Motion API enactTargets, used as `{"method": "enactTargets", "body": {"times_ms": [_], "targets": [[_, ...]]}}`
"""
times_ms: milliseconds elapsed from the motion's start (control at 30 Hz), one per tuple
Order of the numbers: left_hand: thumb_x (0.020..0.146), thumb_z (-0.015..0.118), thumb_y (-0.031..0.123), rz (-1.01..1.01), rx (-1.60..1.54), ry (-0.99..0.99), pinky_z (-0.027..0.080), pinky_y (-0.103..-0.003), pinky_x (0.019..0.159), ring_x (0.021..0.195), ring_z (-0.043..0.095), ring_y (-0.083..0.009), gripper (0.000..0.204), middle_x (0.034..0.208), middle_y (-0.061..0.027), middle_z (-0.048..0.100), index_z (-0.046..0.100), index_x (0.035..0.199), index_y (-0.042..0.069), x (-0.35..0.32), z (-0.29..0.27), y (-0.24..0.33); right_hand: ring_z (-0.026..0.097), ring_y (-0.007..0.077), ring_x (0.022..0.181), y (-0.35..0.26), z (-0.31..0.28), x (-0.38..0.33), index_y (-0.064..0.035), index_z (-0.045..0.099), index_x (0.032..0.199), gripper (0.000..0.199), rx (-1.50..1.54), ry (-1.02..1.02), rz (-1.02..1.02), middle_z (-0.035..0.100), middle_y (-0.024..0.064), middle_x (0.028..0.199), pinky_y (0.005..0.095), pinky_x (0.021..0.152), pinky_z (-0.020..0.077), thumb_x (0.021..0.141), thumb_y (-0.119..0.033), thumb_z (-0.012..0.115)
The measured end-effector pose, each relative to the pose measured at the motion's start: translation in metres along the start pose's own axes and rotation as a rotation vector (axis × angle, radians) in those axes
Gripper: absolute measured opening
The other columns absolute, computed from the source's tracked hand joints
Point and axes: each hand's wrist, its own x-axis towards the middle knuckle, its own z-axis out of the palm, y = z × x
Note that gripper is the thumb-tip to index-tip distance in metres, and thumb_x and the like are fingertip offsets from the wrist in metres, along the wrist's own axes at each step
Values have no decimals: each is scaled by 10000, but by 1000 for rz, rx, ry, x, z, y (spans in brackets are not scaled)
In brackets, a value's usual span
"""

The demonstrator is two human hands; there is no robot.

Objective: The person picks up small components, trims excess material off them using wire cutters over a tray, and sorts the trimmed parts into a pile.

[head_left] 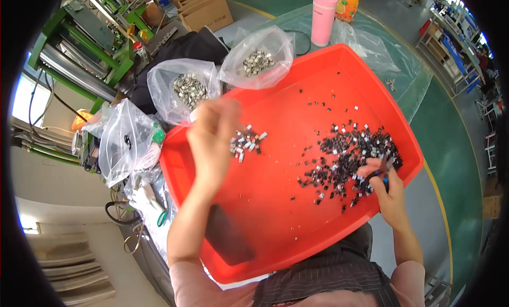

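Observation:
A red plastic tray (275, 185) lies in front of me. My left hand (214, 132) is over its left side, smeared by motion, so its fingers cannot be made out. Beside that hand is a small heap of silvery metal pieces (248, 143). At the tray's right side my right hand (389, 193) is closed around a small dark tool (384, 172) with a bit of blue on it; its exact kind is unclear. Below and around this hand spreads a large pile of small black and silver parts (344, 153).
Two clear bags of metal pieces (190, 90) (258, 62) stand along the tray's far left edge. Another clear bag (124, 143) lies left of the tray. Beyond the tray is a pink tumbler (322, 21). A green machine (79, 47) stands far left, near a cardboard box (209, 13).

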Motion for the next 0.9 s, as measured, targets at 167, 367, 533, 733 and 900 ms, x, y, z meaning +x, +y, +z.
{"method": "enactTargets", "body": {"times_ms": [167,367,533,733,900], "targets": [[995,445,198,-43,-71,300,457,-224,494,544,593,-127,256,725,-102,633,534,1040,-37,46,-43,-15,630,228,952,1,2,-9,47,484,1228,326,35,147,-196,633,122,1013,347,884,475,985,-169,468],[858,600,129,98,658,-315,491,-435,611,719,627,-350,141,766,-148,632,613,990,80,-11,-6,-27,650,299,859,9,-3,-39,36,467,1199,345,747,32,-14,608,166,943,378,771,553,995,-238,421],[843,612,131,169,966,-478,520,-449,652,771,636,-376,120,918,-152,593,581,913,38,-9,27,-58,634,259,971,10,9,-116,-5,478,1242,439,771,-502,399,653,186,985,298,755,479,977,-354,458],[829,617,137,119,1118,-509,529,-474,668,778,653,-382,203,961,-191,599,523,956,11,-5,35,-68,412,318,1295,4,-1,-131,-1,250,1416,619,1166,-781,603,467,194,1312,464,1070,318,951,-309,521],[886,596,94,-113,463,-445,487,-317,556,586,627,-240,139,720,-122,636,489,935,20,-31,29,-24,566,233,1058,-3,-11,-65,-24,321,1360,607,743,-804,260,564,117,1147,366,906,428,892,-235,645]]}}
